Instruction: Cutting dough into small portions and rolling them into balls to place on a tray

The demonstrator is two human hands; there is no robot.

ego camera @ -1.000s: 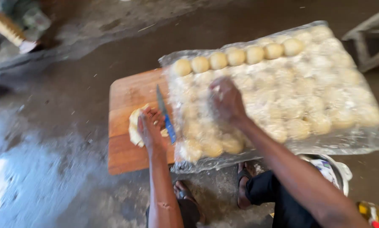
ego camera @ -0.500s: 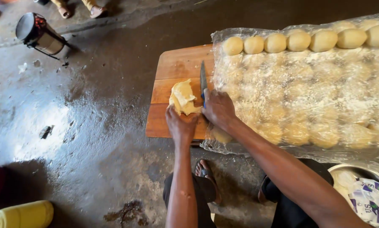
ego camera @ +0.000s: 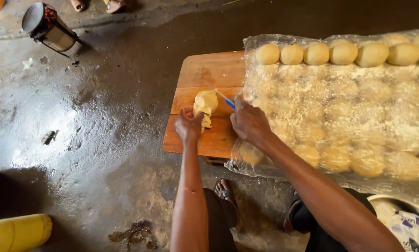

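Note:
A lump of pale yellow dough (ego camera: 205,105) lies on a low wooden board (ego camera: 209,72). My left hand (ego camera: 189,125) grips the near end of the lump. My right hand (ego camera: 248,122) is closed on a blue-handled knife (ego camera: 226,99) whose blade reaches into the dough from the right. To the right, several rows of dough balls (ego camera: 342,52) lie under a clear plastic sheet (ego camera: 354,107) dusted with flour.
The wet concrete floor (ego camera: 78,121) spreads to the left. A metal can-shaped stove (ego camera: 48,27) stands at the top left and a yellow jerrycan (ego camera: 17,232) at the bottom left. A bowl with a bag (ego camera: 405,224) sits at the bottom right. My sandalled foot (ego camera: 225,193) rests below the board.
My right hand left the covered dough balls, took up the knife from the board and brought it to the dough lump. The view shifted left.

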